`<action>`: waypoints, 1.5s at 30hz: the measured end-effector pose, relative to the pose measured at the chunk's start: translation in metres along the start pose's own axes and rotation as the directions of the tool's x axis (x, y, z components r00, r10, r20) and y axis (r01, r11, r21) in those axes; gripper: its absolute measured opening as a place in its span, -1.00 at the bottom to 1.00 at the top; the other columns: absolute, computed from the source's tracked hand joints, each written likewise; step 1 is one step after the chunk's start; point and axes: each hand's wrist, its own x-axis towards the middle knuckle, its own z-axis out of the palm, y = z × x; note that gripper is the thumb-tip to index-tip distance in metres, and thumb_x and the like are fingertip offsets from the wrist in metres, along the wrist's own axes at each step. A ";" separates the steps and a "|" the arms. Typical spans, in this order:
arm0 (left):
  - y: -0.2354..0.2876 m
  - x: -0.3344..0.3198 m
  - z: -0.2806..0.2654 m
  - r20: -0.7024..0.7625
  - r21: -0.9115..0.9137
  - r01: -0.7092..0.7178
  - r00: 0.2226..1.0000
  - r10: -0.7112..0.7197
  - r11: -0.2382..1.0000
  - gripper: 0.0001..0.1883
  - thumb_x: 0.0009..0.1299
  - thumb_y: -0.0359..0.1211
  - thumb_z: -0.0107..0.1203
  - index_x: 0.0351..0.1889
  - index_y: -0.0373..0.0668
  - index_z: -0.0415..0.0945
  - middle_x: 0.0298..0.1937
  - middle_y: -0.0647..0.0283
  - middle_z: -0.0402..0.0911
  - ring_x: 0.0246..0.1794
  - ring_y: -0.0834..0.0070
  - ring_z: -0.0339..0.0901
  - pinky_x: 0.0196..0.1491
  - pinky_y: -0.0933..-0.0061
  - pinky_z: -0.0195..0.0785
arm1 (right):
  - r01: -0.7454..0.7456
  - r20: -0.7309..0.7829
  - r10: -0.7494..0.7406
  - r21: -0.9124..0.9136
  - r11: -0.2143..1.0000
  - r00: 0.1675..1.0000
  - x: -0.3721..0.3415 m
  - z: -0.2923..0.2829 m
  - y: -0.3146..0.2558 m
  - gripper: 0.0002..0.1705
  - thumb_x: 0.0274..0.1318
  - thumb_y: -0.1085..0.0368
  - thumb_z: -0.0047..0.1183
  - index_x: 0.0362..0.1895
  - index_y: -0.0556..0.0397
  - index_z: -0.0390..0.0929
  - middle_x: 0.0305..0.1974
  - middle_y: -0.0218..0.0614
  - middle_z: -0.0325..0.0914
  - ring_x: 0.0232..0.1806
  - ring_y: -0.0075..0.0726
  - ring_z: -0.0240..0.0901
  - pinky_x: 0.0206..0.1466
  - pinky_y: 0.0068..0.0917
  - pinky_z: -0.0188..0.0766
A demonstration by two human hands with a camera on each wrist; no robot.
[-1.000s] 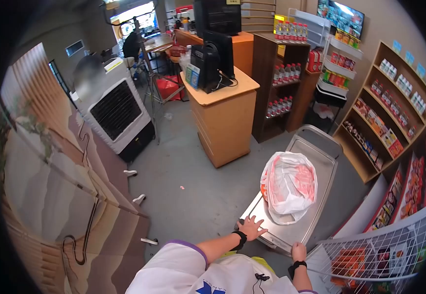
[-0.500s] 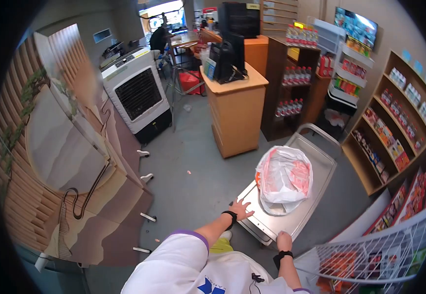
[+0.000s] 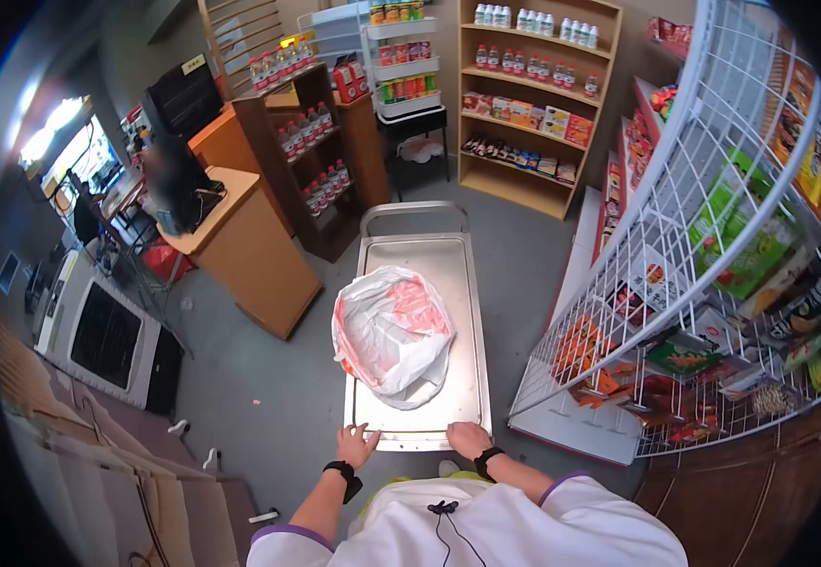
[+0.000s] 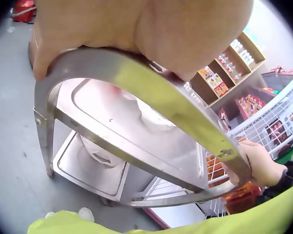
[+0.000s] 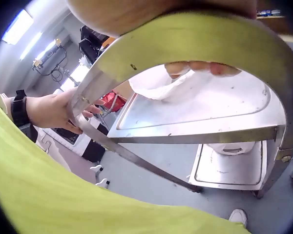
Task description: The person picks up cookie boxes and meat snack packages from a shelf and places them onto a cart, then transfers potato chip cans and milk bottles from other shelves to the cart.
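Note:
In the head view, a metal platform trolley [image 3: 467, 321] stands in front of me, carrying a white plastic bag [image 3: 393, 331] with pink showing through it. At the near end my left hand [image 3: 358, 445] rests on the left of its metal handle [image 4: 112, 68], fingers spread over the bar. My right hand [image 3: 469, 439] grips the handle's right side; in the right wrist view its fingertips [image 5: 200, 67] curl under the bar. Both wrist views show a lower trolley shelf [image 4: 68, 163] with a white item [image 4: 100, 153] on it.
Right of the trolley stands a white wire rack [image 3: 609, 350] full of packets. Ahead are a wooden shelf [image 3: 524, 184] of bottles and boxes and a brown bottle cabinet [image 3: 321, 227]. A wooden counter [image 3: 250, 265] and a white air cooler [image 3: 99, 331] stand left.
My view has swung right, so the trolley now points straight ahead and the wire rack fills more of the right side. Both hands stay on the handle; the bag stays on the trolley.

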 end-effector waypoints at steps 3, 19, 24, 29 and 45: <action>-0.006 -0.007 0.006 0.058 0.011 -0.019 0.998 0.018 1.000 -0.31 0.38 0.17 -0.12 0.24 -0.18 0.34 -0.11 0.05 0.61 0.32 0.03 0.09 0.37 0.08 -0.16 | -0.019 0.023 0.019 0.014 1.000 1.000 -0.011 0.008 0.005 -0.53 0.25 0.18 -0.36 -0.45 0.18 0.57 -0.34 0.08 0.58 -0.28 0.17 0.54 -0.08 0.01 0.44; -0.017 -0.023 0.000 0.116 -0.072 -0.051 0.992 0.059 0.996 -0.33 0.38 0.16 -0.10 0.34 -0.01 0.22 0.23 -0.24 0.25 0.29 -0.14 0.08 0.32 -0.03 -0.08 | -0.292 0.035 0.291 0.041 0.955 0.956 -0.023 0.006 -0.014 -0.58 0.11 0.09 -0.26 -0.31 0.01 0.64 -0.20 -0.08 0.60 -0.11 0.05 0.50 0.02 -0.09 0.38; -0.006 -0.023 -0.016 0.192 -0.092 -0.019 0.981 0.036 0.996 -0.32 0.37 0.17 -0.09 0.37 0.07 0.19 0.29 -0.25 0.15 0.27 -0.19 0.08 0.31 -0.05 -0.04 | -0.332 0.032 0.331 0.036 0.943 0.943 -0.022 0.006 -0.015 -0.60 0.07 0.11 -0.25 -0.28 -0.05 0.64 -0.18 -0.13 0.60 -0.09 0.03 0.49 0.03 -0.12 0.39; -0.010 -0.019 -0.014 0.180 -0.114 -0.027 0.982 0.047 0.993 -0.37 0.33 0.18 -0.04 0.32 0.21 0.26 0.35 -0.07 0.14 0.28 -0.15 0.12 0.26 -0.10 0.08 | -0.352 -0.011 0.352 0.017 0.936 0.936 -0.020 0.010 -0.014 -0.60 0.06 0.11 -0.25 -0.27 -0.06 0.64 -0.15 -0.15 0.59 -0.06 0.02 0.48 0.04 -0.13 0.38; -0.027 -0.009 0.003 0.141 -0.110 -0.131 0.979 0.146 0.985 -0.33 0.38 0.14 -0.07 0.33 -0.05 0.25 0.09 -0.12 0.41 0.25 0.02 0.17 0.26 0.05 0.00 | -0.283 0.101 0.279 0.037 0.958 0.955 -0.019 0.004 -0.009 -0.60 0.08 0.10 -0.26 -0.24 -0.10 0.64 -0.13 -0.19 0.59 -0.04 -0.03 0.48 0.07 -0.16 0.36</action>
